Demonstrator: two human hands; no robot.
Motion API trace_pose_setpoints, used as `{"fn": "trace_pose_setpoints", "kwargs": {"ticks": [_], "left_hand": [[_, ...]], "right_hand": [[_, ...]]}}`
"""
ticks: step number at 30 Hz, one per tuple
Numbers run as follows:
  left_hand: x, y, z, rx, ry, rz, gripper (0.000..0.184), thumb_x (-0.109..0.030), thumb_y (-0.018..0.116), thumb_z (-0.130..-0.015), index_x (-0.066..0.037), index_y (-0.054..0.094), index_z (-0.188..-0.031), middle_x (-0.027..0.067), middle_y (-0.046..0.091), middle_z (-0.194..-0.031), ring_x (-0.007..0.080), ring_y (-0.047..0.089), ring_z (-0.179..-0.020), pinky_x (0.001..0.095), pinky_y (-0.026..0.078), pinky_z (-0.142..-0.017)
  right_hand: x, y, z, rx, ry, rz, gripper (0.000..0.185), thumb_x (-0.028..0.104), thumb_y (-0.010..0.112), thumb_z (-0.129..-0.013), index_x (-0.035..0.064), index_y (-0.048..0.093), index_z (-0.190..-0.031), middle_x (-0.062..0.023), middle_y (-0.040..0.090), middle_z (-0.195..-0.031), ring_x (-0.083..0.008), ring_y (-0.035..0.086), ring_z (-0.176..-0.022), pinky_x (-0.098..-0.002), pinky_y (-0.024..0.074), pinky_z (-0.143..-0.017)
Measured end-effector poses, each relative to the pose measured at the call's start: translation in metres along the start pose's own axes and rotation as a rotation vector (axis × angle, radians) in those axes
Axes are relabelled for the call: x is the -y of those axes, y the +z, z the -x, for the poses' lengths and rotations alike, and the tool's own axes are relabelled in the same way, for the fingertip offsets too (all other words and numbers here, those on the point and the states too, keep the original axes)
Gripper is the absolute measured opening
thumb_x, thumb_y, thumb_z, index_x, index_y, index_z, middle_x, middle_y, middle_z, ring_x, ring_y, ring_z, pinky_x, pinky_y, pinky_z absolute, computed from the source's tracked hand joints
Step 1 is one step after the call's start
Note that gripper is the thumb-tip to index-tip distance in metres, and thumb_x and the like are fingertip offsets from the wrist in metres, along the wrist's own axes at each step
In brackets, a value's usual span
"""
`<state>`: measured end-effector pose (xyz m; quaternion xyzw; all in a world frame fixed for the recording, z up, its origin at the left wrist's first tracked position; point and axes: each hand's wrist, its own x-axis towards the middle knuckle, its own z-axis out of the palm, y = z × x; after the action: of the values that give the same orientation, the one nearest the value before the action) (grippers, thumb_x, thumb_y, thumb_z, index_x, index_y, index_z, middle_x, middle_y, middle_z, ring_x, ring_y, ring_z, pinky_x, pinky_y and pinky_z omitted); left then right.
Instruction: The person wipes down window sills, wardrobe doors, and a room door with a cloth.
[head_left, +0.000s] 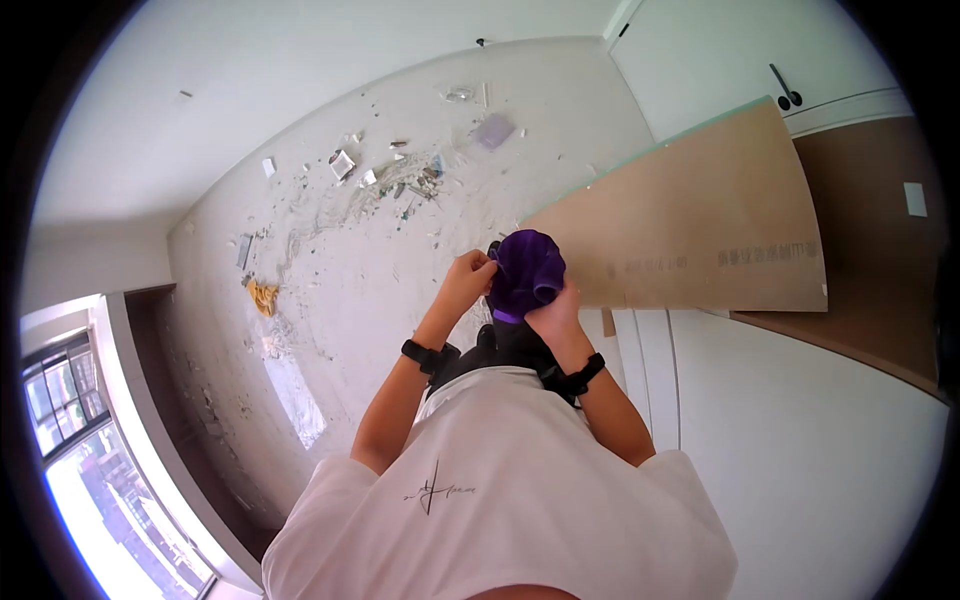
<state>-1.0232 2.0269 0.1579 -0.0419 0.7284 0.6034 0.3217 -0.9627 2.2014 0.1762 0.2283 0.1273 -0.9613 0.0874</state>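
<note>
A bunched purple cloth [525, 270] is held up in front of my body, with folds and a curled edge on its right side. My left hand [470, 278] pinches its left edge between thumb and fingers. On the lower right side, my right hand [553, 315] grips the cloth, its fingers partly hidden behind the fabric. Black bands circle both of my wrists. Below the cloth, my dark trousers and part of a shoe show.
Scattered debris [400, 185] lies on the dusty floor ahead, with a yellow cloth [262, 298] further left. To the right, a large brown board [700, 215] leans by white panels and a door with a black handle [786, 90]. A window [75, 400] is at the far left.
</note>
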Motion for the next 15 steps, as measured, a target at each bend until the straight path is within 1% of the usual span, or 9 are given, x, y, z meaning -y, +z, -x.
{"fn": "trace_pose_setpoints", "kwargs": {"ticks": [2,5,7,8,10,11,12,14,15], "left_hand": [[-0.018,-0.012,-0.021,0.046,-0.18,0.231,0.026,-0.026,0.059,-0.099,0.0,0.063,-0.101,0.0058,0.066,-0.088,0.0138,0.066,-0.08,0.0292,0.057,-0.071],[-0.058,-0.038,-0.061,0.082,-0.18,0.371,0.032,-0.033,0.059,-0.101,-0.002,0.063,-0.097,0.0054,0.065,-0.084,0.0137,0.066,-0.076,0.0284,0.057,-0.069],[-0.09,-0.05,-0.086,0.062,-0.192,0.427,0.031,-0.033,0.058,-0.102,-0.002,0.063,-0.098,0.0057,0.066,-0.085,0.0145,0.067,-0.077,0.0287,0.057,-0.07],[-0.109,-0.053,-0.106,0.049,-0.185,0.489,0.031,-0.032,0.058,-0.102,-0.002,0.063,-0.099,0.0061,0.067,-0.086,0.0154,0.068,-0.079,0.0291,0.057,-0.071],[-0.132,-0.075,-0.151,0.089,-0.199,0.456,0.026,-0.028,0.056,-0.102,-0.003,0.061,-0.101,0.0072,0.068,-0.091,0.0167,0.069,-0.083,0.0305,0.057,-0.074],[-0.143,-0.081,-0.168,0.107,-0.122,0.421,0.023,-0.025,0.055,-0.102,-0.003,0.06,-0.102,0.0075,0.068,-0.093,0.017,0.069,-0.085,0.0309,0.057,-0.075],[-0.159,-0.085,-0.183,0.129,-0.04,0.391,0.02,-0.023,0.055,-0.102,-0.004,0.06,-0.102,0.0078,0.069,-0.095,0.0172,0.069,-0.087,0.0313,0.057,-0.077],[-0.196,-0.09,-0.214,0.159,-0.091,0.419,0.014,-0.019,0.054,-0.101,-0.006,0.058,-0.101,0.0067,0.068,-0.095,0.0178,0.068,-0.087,0.0317,0.057,-0.077],[-0.209,-0.088,-0.231,0.167,-0.095,0.423,0.013,-0.019,0.055,-0.1,-0.006,0.058,-0.099,0.0057,0.067,-0.094,0.0163,0.067,-0.085,0.0298,0.056,-0.074]], "right_hand": [[0.013,0.015,-0.026,-0.025,0.013,-0.033,0.049,0.035,0.037,-0.105,0.0014,0.053,-0.136,-0.0154,0.06,-0.133,-0.0312,0.056,-0.126,-0.0469,0.0437,-0.11],[0.038,0.043,-0.08,0.014,0.063,-0.019,0.046,0.032,0.036,-0.106,0.0011,0.054,-0.136,-0.0144,0.061,-0.131,-0.029,0.06,-0.121,-0.0439,0.0462,-0.107],[0.054,0.059,-0.13,-0.017,0.169,0.078,0.045,0.031,0.037,-0.107,0.001,0.055,-0.135,-0.0115,0.064,-0.128,-0.0233,0.063,-0.115,-0.039,0.0495,-0.102],[0.062,0.067,-0.149,-0.004,0.149,0.064,0.045,0.031,0.037,-0.107,0.001,0.055,-0.135,-0.0115,0.064,-0.128,-0.0233,0.063,-0.115,-0.039,0.0495,-0.102],[0.073,0.09,-0.193,0.145,0.065,0.222,0.044,0.03,0.041,-0.105,0.0009,0.057,-0.134,-0.0123,0.063,-0.132,-0.0251,0.061,-0.12,-0.0403,0.0471,-0.107],[0.087,0.11,-0.203,0.202,0.025,0.3,0.042,0.031,0.044,-0.104,0.0027,0.059,-0.131,-0.0092,0.066,-0.126,-0.0206,0.064,-0.114,-0.0376,0.0495,-0.102],[0.095,0.121,-0.212,0.19,-0.01,0.282,0.042,0.031,0.044,-0.104,0.0027,0.059,-0.131,-0.0092,0.066,-0.126,-0.0206,0.064,-0.114,-0.0376,0.0495,-0.102],[0.117,0.142,-0.237,0.11,-0.046,0.296,0.037,0.031,0.044,-0.104,0.0044,0.062,-0.122,-0.0035,0.067,-0.11,-0.0125,0.064,-0.097,-0.0295,0.0523,-0.086],[0.13,0.156,-0.242,0.077,-0.084,0.23,0.035,0.032,0.046,-0.103,0.0057,0.063,-0.118,-0.0021,0.066,-0.106,-0.0115,0.064,-0.093,-0.0295,0.052,-0.083]]}}
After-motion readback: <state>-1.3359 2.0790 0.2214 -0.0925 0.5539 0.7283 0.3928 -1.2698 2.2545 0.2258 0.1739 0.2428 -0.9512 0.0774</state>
